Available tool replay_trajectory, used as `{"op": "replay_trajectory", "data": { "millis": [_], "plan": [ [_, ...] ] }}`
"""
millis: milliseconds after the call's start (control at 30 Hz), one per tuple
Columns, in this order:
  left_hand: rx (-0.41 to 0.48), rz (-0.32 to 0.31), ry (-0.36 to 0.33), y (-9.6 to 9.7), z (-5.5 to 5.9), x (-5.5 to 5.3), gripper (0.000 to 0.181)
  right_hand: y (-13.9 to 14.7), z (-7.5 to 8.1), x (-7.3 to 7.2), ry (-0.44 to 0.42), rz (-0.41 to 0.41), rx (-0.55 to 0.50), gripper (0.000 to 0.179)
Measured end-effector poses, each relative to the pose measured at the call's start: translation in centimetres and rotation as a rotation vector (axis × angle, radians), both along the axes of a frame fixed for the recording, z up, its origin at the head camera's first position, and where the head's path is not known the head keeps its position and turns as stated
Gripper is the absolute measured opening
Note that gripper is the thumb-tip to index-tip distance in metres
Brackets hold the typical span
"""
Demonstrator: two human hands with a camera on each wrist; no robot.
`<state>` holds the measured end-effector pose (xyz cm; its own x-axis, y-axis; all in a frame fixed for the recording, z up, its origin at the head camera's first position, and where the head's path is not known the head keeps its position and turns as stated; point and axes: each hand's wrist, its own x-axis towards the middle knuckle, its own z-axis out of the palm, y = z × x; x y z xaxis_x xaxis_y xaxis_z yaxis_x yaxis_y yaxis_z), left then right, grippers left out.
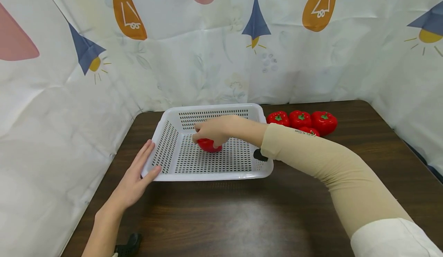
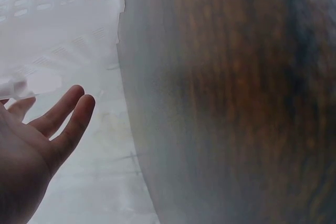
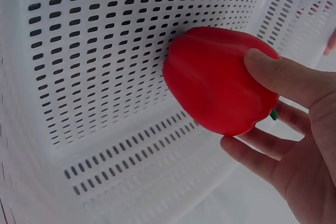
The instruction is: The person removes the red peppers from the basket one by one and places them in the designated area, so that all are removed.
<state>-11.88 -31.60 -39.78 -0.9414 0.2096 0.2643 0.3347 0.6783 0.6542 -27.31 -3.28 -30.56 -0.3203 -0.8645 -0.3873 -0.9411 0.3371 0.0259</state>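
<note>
A red bell pepper (image 3: 218, 80) is inside the white perforated plastic basket (image 1: 211, 176). My right hand (image 1: 215, 129) reaches over the basket's right side and grips the pepper, thumb on one side and fingers on the other. In the right wrist view the pepper's green stem shows beside the fingers, and its far end lies close to the basket floor; whether it touches cannot be told. At the basket's left side my left hand (image 1: 136, 178) rests with straight fingers along the outer wall and the thumb near the front rim.
Several red bell peppers (image 1: 323, 123) stand together on the dark wooden table (image 1: 221, 218), just right of the basket. A white printed curtain (image 1: 207, 68) hangs behind and on both sides. Part of a black strap (image 1: 129, 245) shows near the left forearm.
</note>
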Motion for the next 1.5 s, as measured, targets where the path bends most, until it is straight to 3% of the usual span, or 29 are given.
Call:
{"op": "replay_trajectory", "data": {
  "millis": [333, 667, 1500],
  "plan": [
    [-0.002, -0.001, -0.005, 0.1, 0.0, 0.0, 0.075, 1.1, 0.8, 0.4, -0.017, 0.024, -0.028, 0.055],
    [-0.003, 0.0, 0.004, 0.1, 0.1, 0.1, 0.074, 2.4, 1.8, 0.9, -0.044, -0.01, -0.084, 0.06],
    [0.002, 0.013, -0.032, 0.0, 0.0, 0.0, 0.075, 7.1, 5.0, 0.5, -0.138, -0.101, -0.258, 0.069]
  ]
}}
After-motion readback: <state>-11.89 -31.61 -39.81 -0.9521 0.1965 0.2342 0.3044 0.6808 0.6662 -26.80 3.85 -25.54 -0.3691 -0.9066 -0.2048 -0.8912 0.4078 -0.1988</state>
